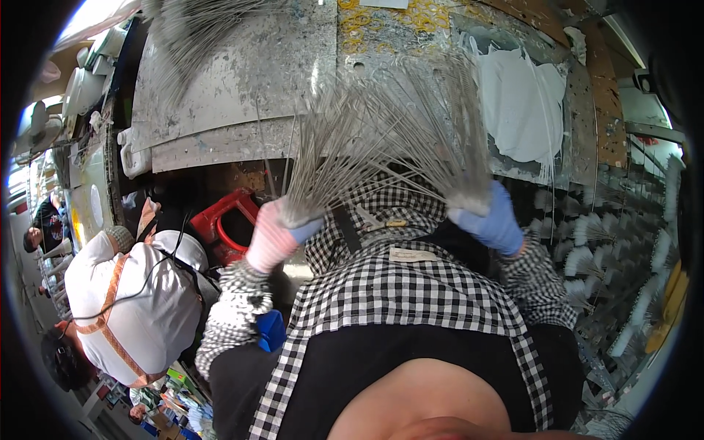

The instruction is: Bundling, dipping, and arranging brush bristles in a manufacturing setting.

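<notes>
We see left hand (275, 235), pink glove, clenched around wire bundle (345, 147) at frame centre; right hand (491, 216), blue glove, grasping same fanned wires. Small pale label (412, 254) on checked apron (411, 293) below.

Two gloved hands, left (273, 238) and right (493, 220), are seen at centre frame; two fanned wire bundles (345, 158) (440, 125) are counted, and one red stool (227, 220) at centre left.
</notes>
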`<action>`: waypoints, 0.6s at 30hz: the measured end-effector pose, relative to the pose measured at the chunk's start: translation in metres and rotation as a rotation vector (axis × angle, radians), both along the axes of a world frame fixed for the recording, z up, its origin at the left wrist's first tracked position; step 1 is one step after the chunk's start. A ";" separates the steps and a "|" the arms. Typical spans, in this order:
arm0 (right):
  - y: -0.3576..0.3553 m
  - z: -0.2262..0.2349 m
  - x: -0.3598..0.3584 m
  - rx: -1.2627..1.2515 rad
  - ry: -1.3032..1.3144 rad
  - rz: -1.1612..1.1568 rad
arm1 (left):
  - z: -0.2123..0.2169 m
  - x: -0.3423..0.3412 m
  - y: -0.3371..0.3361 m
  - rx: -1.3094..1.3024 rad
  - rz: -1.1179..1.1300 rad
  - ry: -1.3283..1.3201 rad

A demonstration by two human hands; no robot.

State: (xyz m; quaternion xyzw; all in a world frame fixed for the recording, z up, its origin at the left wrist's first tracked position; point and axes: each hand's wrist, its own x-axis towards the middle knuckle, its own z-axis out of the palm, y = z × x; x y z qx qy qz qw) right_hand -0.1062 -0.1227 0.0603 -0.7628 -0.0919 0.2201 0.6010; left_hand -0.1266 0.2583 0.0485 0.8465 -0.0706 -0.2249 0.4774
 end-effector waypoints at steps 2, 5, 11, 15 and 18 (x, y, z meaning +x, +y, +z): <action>-0.004 0.026 -0.001 -0.144 -0.079 -0.058 | 0.016 0.006 0.016 0.071 -0.078 -0.125; -0.002 0.042 0.013 -0.181 -0.056 -0.044 | 0.012 0.014 0.020 0.104 -0.131 -0.248; 0.078 -0.022 0.016 0.000 -0.035 -0.009 | -0.021 0.012 -0.082 -0.893 0.436 0.474; 0.110 -0.055 0.005 0.024 -0.141 -0.108 | -0.021 0.006 -0.103 -1.125 0.659 0.426; 0.103 -0.036 0.009 -0.164 -0.369 -0.009 | -0.033 -0.001 -0.102 -0.710 0.581 0.139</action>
